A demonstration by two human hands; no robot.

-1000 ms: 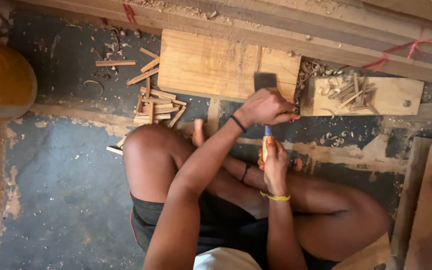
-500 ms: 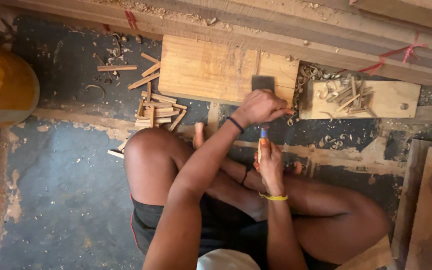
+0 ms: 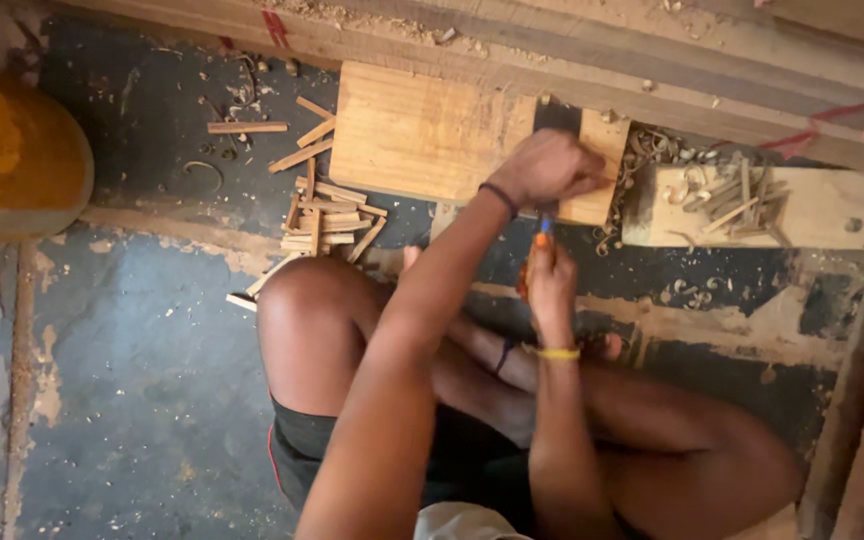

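Orange-handled tool (image 3: pixel 537 262), perhaps a chisel, upright against a flat pale wooden board (image 3: pixel 422 135).

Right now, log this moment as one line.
left hand: pressing on pale rectangular wooden board | right hand: gripping orange-and-blue-handled tool | small wood sticks: piled left

I see pale tan wood on the board (image 3: pixel 422 135), w/ a dark grey-black patch at its far edge. Tool handle (image 3: pixel 535 262) is orange w/ a blue tip. Right wrist band (image 3: pixel 557 353) yellow; left wrist band (image 3: pixel 498 198) black. Shorts (image 3: pixel 302 455) black, thin red edge. Floor (image 3: pixel 142 400) dark blue-grey, sandy tan streaks. Big round thing (image 3: pixel 12 160) at left is mustard yellow-brown. Red ties (image 3: pixel 274 28) on the beams.
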